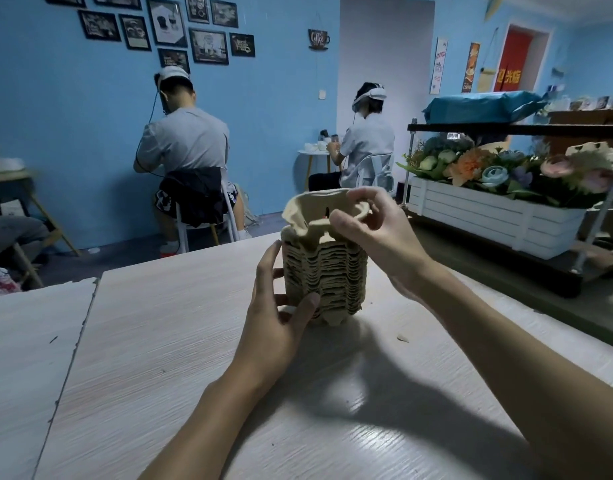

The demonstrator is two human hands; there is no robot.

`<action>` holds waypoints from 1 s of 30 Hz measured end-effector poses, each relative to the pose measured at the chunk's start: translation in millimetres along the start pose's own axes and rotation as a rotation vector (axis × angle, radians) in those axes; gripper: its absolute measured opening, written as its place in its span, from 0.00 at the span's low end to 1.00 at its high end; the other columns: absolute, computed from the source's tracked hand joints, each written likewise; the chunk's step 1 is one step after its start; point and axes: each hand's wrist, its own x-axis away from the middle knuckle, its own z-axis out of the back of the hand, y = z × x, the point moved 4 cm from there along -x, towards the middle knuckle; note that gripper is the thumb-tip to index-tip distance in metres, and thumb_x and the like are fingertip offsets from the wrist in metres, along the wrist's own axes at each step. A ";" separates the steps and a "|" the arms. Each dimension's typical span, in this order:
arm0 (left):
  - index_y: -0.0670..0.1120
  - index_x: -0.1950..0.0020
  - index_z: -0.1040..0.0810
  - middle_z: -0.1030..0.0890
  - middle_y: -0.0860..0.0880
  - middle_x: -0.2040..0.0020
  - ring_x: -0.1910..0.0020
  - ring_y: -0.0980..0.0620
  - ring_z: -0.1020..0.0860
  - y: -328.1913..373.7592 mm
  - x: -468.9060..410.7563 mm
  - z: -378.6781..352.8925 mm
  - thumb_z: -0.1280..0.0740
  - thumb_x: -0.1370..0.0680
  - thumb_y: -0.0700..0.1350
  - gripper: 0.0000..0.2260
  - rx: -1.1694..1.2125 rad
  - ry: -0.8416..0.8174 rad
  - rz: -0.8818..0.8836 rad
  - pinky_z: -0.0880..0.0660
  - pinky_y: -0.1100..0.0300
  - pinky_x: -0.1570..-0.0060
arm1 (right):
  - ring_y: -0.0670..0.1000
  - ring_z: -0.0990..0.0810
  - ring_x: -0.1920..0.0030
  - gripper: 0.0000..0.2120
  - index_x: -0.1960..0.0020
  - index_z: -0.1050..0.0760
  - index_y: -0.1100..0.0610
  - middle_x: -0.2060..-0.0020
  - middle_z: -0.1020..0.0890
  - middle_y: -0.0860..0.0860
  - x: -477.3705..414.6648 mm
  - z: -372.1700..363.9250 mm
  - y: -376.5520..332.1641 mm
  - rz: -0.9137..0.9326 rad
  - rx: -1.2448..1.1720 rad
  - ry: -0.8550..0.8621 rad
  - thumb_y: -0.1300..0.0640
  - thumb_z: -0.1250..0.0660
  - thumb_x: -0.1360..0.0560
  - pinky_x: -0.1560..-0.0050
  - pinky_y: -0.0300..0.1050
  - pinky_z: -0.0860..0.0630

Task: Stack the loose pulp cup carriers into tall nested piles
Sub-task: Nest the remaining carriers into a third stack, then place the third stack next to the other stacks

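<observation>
Pale table [152,341] | left hand [277,323] grips nested pile [333,271] side | right hand [374,237] pinches top carrier [308,206] rim

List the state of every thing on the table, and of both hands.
Pile of carriers: nested, upright on the table.
Top carrier: tilted, not yet seated on the pile.
Left hand: grips the pile low on its side.
Right hand: pinches the top carrier's rim.
</observation>
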 end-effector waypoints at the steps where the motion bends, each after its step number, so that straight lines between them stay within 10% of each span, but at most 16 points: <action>1: 0.75 0.29 0.46 0.30 0.64 0.36 0.49 0.57 0.19 -0.1 -0.1 0.0 0.29 0.23 0.50 0.35 0.004 0.006 0.004 0.21 0.64 0.54 | 0.47 0.22 0.43 0.26 0.40 0.26 0.49 0.44 0.21 0.49 1.5 1.6 5.0 -0.024 0.034 -0.012 0.42 0.24 0.34 0.47 0.42 0.23; 5: 0.73 0.30 0.44 0.29 0.60 0.35 0.49 0.56 0.19 -3.3 -0.5 -0.1 0.28 0.22 0.46 0.34 -0.008 0.021 0.013 0.22 0.66 0.54 | 0.49 0.32 0.29 0.35 0.28 0.36 0.39 0.32 0.28 0.47 10.2 10.8 18.6 -0.155 0.026 -0.020 0.31 0.32 0.32 0.31 0.54 0.34; 9: 0.61 0.24 0.39 0.28 0.54 0.33 0.50 0.64 0.20 1.2 -1.1 -1.0 0.28 0.22 0.43 0.32 -0.009 0.025 0.030 0.24 0.70 0.55 | 0.53 0.28 0.32 0.30 0.28 0.39 0.36 0.32 0.28 0.43 30.4 0.1 33.1 -0.432 -0.123 -0.135 0.34 0.37 0.28 0.36 0.66 0.28; 15: 0.55 0.26 0.37 0.25 0.52 0.39 0.50 0.64 0.20 28.2 11.6 14.9 0.30 0.22 0.36 0.30 0.039 0.042 0.082 0.23 0.69 0.58 | 0.51 0.16 0.48 0.22 0.30 0.33 0.43 0.45 0.16 0.49 50.7 -18.9 5.4 -0.392 -0.221 -0.127 0.47 0.33 0.23 0.57 0.48 0.20; 21: 0.54 0.25 0.39 0.24 0.48 0.36 0.42 0.50 0.20 73.1 41.9 77.8 0.25 0.26 0.38 0.35 0.058 0.154 0.071 0.19 0.60 0.61 | 0.50 0.16 0.45 0.26 0.29 0.38 0.44 0.46 0.15 0.53 70.5 -69.8 -49.0 -0.290 -0.239 -0.279 0.51 0.31 0.23 0.54 0.45 0.19; 30: 0.64 0.40 0.43 0.24 0.52 0.37 0.40 0.53 0.21 125.5 150.8 239.1 0.19 0.44 0.57 0.42 -0.303 0.551 0.081 0.20 0.45 0.44 | 0.52 0.16 0.48 0.32 0.28 0.41 0.47 0.44 0.18 0.56 117.4 -245.0 -128.6 -0.185 -0.275 -0.577 0.51 0.27 0.25 0.52 0.49 0.17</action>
